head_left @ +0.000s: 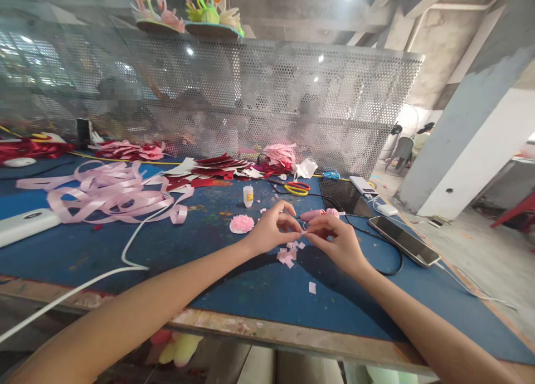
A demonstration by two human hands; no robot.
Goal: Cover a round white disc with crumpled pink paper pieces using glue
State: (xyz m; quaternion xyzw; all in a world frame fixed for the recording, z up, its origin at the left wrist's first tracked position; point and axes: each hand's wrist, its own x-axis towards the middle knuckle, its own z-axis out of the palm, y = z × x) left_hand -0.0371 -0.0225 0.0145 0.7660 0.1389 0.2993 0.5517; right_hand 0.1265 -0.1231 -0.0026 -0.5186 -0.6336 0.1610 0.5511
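Observation:
My left hand [273, 228] and my right hand [336, 242] meet over the blue table, fingertips pinched on a small pink ribbon piece [304, 232]. Just below them lies a little pile of cut pink squares [287, 256], and one single square [312, 287] sits nearer the front edge. Left of my left hand is a round white base covered in pink bits [242, 223]. A small white bottle with a yellow label [248, 196] stands behind it. Beyond my right hand, a pink glue gun [313, 214] is partly hidden by the fingers.
Loose pink ribbon [104, 194] sprawls at left, beside a white cable [136, 244]. Red and white sheets [209, 169] and scissors [297, 189] lie toward the back. A phone [403, 240] and a power bank [361, 185] are at right. A perforated metal screen [271, 94] stands behind.

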